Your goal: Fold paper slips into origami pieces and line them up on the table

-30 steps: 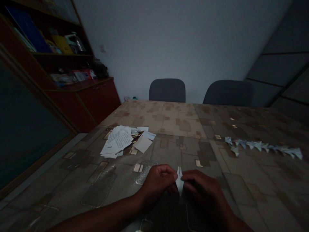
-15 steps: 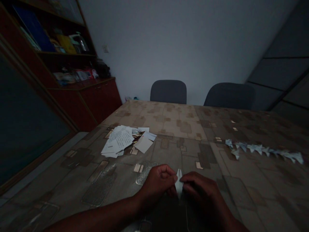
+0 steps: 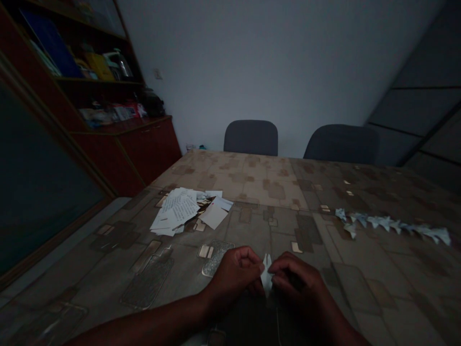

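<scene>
"At the near part of the table point(image 3: 259, 230), in the middle of your view: which object lies between your hands?"

"Folded paper point(image 3: 266, 276), pale and narrow, forked into two points at its far end and tapering towards you. Whether it touches the tabletop cannot be told."

"How is your left hand point(image 3: 236, 274) placed?"

"Your thumb and forefinger are pinched on the paper's left edge; the remaining fingers are curled below, in shadow."

"And your right hand point(image 3: 300, 281)?"

"Its fingers are bent, with the tips at the paper's right edge. Whether they grip the paper or merely touch it, you cannot tell from this angle."

"What lies beyond your left hand?"

"An overlapping pile of sheets point(image 3: 176, 211), several printed with lines of text; plainer pieces point(image 3: 214, 216) are spread at its right side."

"And to your right?"

"A row of small folded pieces point(image 3: 383, 222), running outward across the table, well apart from your right hand. One piece point(image 3: 350, 230) lies just on your side of the row, near its left end."

"Background?"

"Two grey chairs point(image 3: 251, 138) at the table's far edge, before a pale wall point(image 3: 270, 57); at your left, a red-brown cabinet point(image 3: 149, 151) with loaded shelves, among their contents a tall blue item point(image 3: 54, 45)."
</scene>
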Demonstrator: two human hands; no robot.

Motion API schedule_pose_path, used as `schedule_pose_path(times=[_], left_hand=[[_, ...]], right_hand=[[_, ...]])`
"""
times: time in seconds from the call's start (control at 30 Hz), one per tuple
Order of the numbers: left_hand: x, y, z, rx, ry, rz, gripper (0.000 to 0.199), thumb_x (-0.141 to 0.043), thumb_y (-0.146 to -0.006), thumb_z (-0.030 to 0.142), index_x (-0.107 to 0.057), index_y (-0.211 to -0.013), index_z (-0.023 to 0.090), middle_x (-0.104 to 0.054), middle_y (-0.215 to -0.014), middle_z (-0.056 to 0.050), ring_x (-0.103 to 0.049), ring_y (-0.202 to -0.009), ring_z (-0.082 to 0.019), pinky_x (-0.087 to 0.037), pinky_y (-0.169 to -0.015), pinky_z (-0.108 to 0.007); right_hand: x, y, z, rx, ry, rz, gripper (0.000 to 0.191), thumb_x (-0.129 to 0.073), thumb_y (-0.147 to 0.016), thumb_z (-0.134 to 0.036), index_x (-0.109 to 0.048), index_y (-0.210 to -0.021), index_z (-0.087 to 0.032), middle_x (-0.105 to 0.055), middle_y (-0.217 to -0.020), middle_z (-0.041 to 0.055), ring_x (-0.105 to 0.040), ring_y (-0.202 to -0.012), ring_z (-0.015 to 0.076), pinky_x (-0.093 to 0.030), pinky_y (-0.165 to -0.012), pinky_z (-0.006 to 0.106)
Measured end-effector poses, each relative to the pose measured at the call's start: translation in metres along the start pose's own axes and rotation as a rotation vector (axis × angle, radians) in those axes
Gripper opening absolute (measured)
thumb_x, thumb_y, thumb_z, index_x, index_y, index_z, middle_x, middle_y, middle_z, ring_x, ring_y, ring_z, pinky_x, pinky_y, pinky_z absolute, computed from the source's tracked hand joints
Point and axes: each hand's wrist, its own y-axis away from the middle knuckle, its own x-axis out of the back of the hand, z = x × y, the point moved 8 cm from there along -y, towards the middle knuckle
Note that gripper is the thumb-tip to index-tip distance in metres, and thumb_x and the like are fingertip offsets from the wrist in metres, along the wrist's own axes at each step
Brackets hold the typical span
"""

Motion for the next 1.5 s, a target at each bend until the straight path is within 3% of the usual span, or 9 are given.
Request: schedule_pose_path(times=[0.23,0.4,0.63,0.87,1.0,1.13,1.3,1.5], left_hand=[[0.002,-0.002,-0.002,0.0,-0.006,0.008,0.038,-0.073,-0.066,0.049,-0.054,-0.072,0.016,-0.061,-0.046,0.0,-0.052,-0.037,-0.011,-0.037,-0.042,-0.02],[0.001,-0.002,0.0,0.002,0.001,-0.005,0.04,-0.074,-0.066,0.05,-0.054,-0.07,0.016,-0.062,-0.047,0.0,-0.052,-0.038,-0.011,-0.037,-0.042,-0.02],[0.002,-0.002,0.0,0.019,0.02,0.008,0.041,-0.075,-0.065,0.05,-0.053,-0.07,0.015,-0.062,-0.047,-0.001,-0.052,-0.038,-0.01,-0.039,-0.044,-0.02],[0.0,0.003,0.0,-0.052,-0.012,0.029,0.028,-0.073,-0.071,0.035,-0.054,-0.072,0.015,-0.06,-0.053,0.002,-0.053,-0.044,-0.009,-0.038,-0.046,-0.018],[-0.005,0.007,0.012,-0.121,0.008,-0.043,0.023,-0.071,-0.075,0.03,-0.057,-0.086,0.016,-0.062,-0.063,0.003,-0.058,-0.052,-0.011,-0.042,-0.051,-0.02],[-0.005,0.008,0.017,-0.169,-0.144,-0.099,0.017,-0.064,-0.08,0.028,-0.066,-0.087,0.013,-0.064,-0.063,-0.001,-0.061,-0.059,-0.013,-0.043,-0.057,-0.021],[0.0,0.005,0.014,-0.169,-0.214,-0.086,0.019,-0.071,-0.073,0.025,-0.07,-0.088,0.012,-0.068,-0.065,-0.003,-0.062,-0.061,-0.014,-0.043,-0.058,-0.022],[0.001,0.006,0.012,-0.122,-0.077,-0.077,0.019,-0.074,-0.069,0.021,-0.071,-0.085,0.013,-0.069,-0.063,-0.001,-0.064,-0.059,-0.013,-0.045,-0.058,-0.021]], right_hand=[[-0.002,0.003,0.009,-0.082,-0.004,-0.02,0.011,-0.056,-0.078,-0.018,-0.065,-0.083,-0.022,-0.06,-0.064,-0.0018,-0.054,-0.057,0.0141,-0.041,-0.052,0.024],[-0.003,0.002,0.01,-0.11,-0.038,-0.012,0.012,-0.059,-0.076,-0.019,-0.066,-0.085,-0.022,-0.063,-0.068,-0.0009,-0.057,-0.062,0.0154,-0.043,-0.057,0.026],[-0.011,0.005,0.023,-0.333,-0.397,-0.03,0.02,-0.056,-0.084,-0.038,-0.057,-0.094,-0.02,-0.061,-0.071,-0.0004,-0.058,-0.063,0.0156,-0.043,-0.058,0.026],[-0.011,0.006,0.021,-0.287,-0.274,0.017,0.011,-0.06,-0.078,-0.027,-0.054,-0.085,-0.021,-0.059,-0.069,-0.0013,-0.054,-0.061,0.0147,-0.041,-0.057,0.025],[-0.008,0.006,0.019,-0.275,-0.277,0.033,0.007,-0.059,-0.079,-0.027,-0.054,-0.08,-0.021,-0.055,-0.067,-0.0035,-0.051,-0.059,0.0136,-0.039,-0.054,0.024],[-0.006,0.005,0.023,-0.333,-0.338,0.028,0.011,-0.061,-0.077,-0.03,-0.056,-0.076,-0.02,-0.052,-0.063,-0.0041,-0.05,-0.058,0.0134,-0.038,-0.054,0.024],[-0.007,0.005,0.028,-0.419,-0.425,0.007,0.018,-0.063,-0.076,-0.036,-0.06,-0.08,-0.019,-0.058,-0.066,-0.0014,-0.055,-0.062,0.0153,-0.042,-0.058,0.025],[-0.007,0.009,0.03,-0.398,-0.427,-0.006,0.017,-0.065,-0.076,-0.032,-0.063,-0.087,-0.018,-0.061,-0.072,-0.0005,-0.058,-0.067,0.0152,-0.044,-0.062,0.025]])
